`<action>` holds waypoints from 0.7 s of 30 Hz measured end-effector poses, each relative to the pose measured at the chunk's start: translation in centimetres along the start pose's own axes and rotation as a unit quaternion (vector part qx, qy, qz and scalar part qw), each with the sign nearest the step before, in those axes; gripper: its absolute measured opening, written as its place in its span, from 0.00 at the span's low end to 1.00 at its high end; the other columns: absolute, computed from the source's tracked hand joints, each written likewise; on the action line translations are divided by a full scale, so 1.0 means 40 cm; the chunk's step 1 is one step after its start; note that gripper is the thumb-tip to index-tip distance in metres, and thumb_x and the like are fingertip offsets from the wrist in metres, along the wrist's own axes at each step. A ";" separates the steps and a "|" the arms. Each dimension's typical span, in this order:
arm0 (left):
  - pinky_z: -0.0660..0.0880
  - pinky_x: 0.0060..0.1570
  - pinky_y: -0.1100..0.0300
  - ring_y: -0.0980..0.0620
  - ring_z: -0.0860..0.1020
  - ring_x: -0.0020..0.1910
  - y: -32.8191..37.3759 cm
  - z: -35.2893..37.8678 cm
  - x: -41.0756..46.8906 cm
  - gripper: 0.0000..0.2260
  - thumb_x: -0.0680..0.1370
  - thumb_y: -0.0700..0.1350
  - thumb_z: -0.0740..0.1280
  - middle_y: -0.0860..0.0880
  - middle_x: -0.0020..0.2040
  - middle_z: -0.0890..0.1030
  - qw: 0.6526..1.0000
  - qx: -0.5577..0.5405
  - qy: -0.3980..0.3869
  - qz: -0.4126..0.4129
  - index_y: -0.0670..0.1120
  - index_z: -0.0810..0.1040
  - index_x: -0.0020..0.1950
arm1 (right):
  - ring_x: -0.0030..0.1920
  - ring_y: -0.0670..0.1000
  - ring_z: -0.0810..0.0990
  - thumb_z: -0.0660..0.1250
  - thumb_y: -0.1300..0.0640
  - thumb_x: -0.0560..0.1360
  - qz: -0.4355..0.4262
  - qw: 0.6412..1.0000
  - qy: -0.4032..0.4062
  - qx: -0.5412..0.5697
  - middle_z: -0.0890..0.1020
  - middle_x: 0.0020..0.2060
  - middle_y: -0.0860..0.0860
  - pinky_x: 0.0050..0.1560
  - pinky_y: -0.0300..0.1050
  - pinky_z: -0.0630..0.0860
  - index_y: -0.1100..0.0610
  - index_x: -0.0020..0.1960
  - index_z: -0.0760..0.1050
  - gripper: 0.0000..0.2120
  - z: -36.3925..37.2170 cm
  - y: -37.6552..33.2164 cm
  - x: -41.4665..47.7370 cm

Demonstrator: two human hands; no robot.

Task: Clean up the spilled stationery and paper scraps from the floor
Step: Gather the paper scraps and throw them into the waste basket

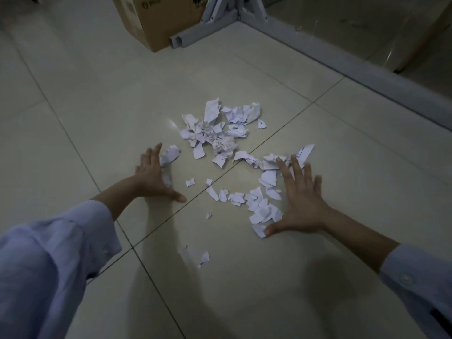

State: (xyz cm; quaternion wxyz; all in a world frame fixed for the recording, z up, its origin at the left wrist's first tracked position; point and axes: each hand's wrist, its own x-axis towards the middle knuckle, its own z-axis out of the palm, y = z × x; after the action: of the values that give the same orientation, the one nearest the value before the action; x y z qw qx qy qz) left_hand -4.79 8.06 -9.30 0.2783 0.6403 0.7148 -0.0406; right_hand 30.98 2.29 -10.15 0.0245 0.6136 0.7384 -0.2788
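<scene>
L grip [154, 178] & R grip [303, 203] splayed flat, holding nothing, touching paper scraps' [215, 133] outer edges; open floor [97, 106] all round.

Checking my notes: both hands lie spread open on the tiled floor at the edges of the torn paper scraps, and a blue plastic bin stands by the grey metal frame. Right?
Not quite. The head view shows a brown cardboard box, not a blue plastic bin, by the metal frame. The rest holds.

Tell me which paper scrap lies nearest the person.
The lone scrap low in the view, nearer than the left hand and right hand; all other scraps lie between or beyond them.
</scene>
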 end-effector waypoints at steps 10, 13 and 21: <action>0.41 0.73 0.39 0.43 0.34 0.75 0.114 0.017 0.115 0.73 0.49 0.67 0.77 0.46 0.76 0.32 0.998 -0.002 0.018 0.068 0.50 0.27 0.73 | 0.74 0.65 0.32 0.67 0.20 0.43 0.043 0.993 0.091 0.062 0.26 0.73 0.49 0.69 0.74 0.40 0.38 0.72 0.25 0.73 -0.010 -0.033 0.137; 0.41 0.72 0.38 0.43 0.33 0.75 0.132 0.006 0.157 0.74 0.45 0.71 0.73 0.48 0.76 0.31 0.996 0.006 0.005 0.091 0.49 0.26 0.73 | 0.74 0.65 0.31 0.68 0.21 0.43 0.033 0.995 0.082 0.045 0.26 0.73 0.49 0.68 0.75 0.40 0.37 0.72 0.25 0.72 -0.039 -0.029 0.193; 0.41 0.73 0.38 0.45 0.36 0.76 0.174 -0.025 0.230 0.71 0.49 0.65 0.77 0.49 0.77 0.33 0.988 -0.006 0.010 0.152 0.51 0.29 0.74 | 0.72 0.65 0.28 0.74 0.26 0.42 0.002 1.000 -0.002 -0.014 0.23 0.71 0.48 0.66 0.76 0.37 0.36 0.68 0.21 0.75 -0.127 -0.065 0.341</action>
State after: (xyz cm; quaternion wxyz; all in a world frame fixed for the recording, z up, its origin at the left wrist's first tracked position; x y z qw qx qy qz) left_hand 1.17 17.92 -10.50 0.2781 0.7400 0.6123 0.0123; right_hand 26.80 16.47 -10.02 0.0353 0.6144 0.7407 -0.2696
